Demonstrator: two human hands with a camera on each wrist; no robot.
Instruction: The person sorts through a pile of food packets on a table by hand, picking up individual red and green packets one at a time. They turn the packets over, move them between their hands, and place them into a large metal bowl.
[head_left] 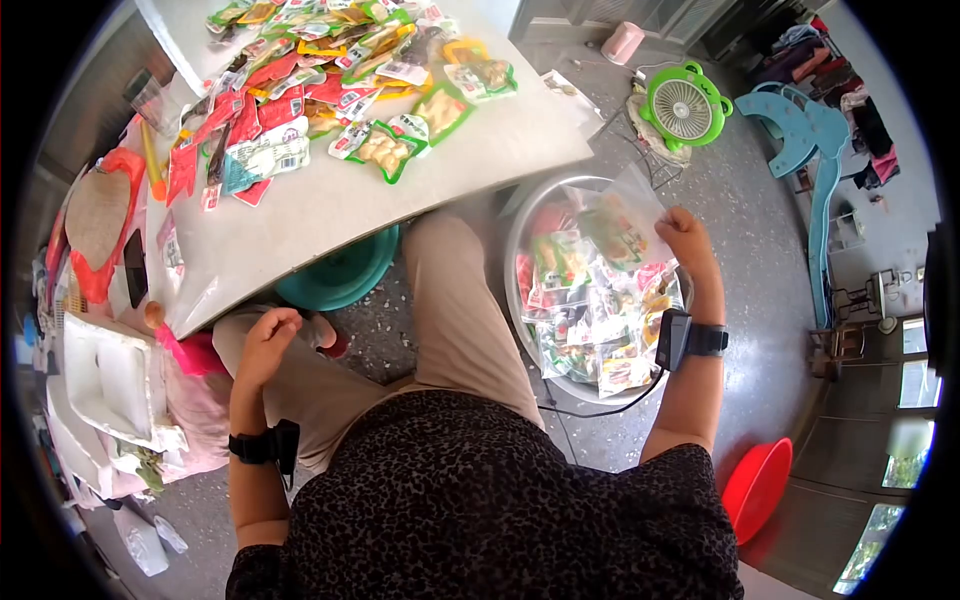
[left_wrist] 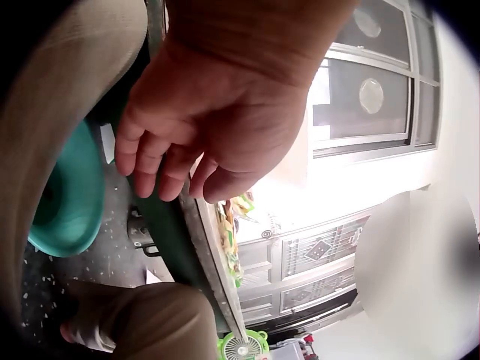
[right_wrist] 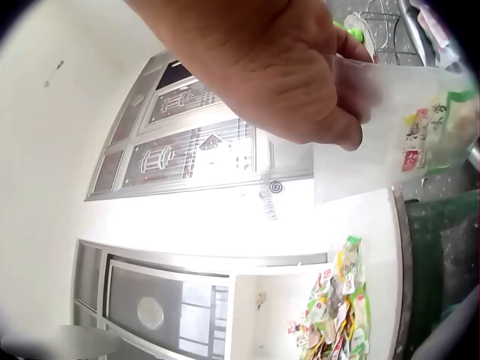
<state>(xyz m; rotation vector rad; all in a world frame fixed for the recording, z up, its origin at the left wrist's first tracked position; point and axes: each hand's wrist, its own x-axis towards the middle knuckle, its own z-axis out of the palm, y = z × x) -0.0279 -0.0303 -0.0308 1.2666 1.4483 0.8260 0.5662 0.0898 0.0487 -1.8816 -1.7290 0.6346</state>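
My right hand (head_left: 690, 242) pinches the top edge of a clear plastic bag (head_left: 640, 200) with green-trimmed snack packaging showing inside it. In the right wrist view, thumb and fingers close on the upper part of the bag (right_wrist: 349, 169). It is held over a large metal basin (head_left: 513, 300), which is full of similar clear bags with packets (head_left: 600, 315) inside. My left hand (head_left: 265, 345) hangs over the left thigh near the table edge, fingers loosely bent and holding nothing. The left wrist view shows the same relaxed hand (left_wrist: 217, 112).
A heap of snack packets (head_left: 300, 85) covers the back of the pale table (head_left: 480, 155). Under it stands a green basin (head_left: 350, 280). Left is a white foam box (head_left: 110, 375); right are a green fan (head_left: 690, 105) and a red basin (head_left: 757, 490). A cable (head_left: 600, 412) crosses beside the metal basin.
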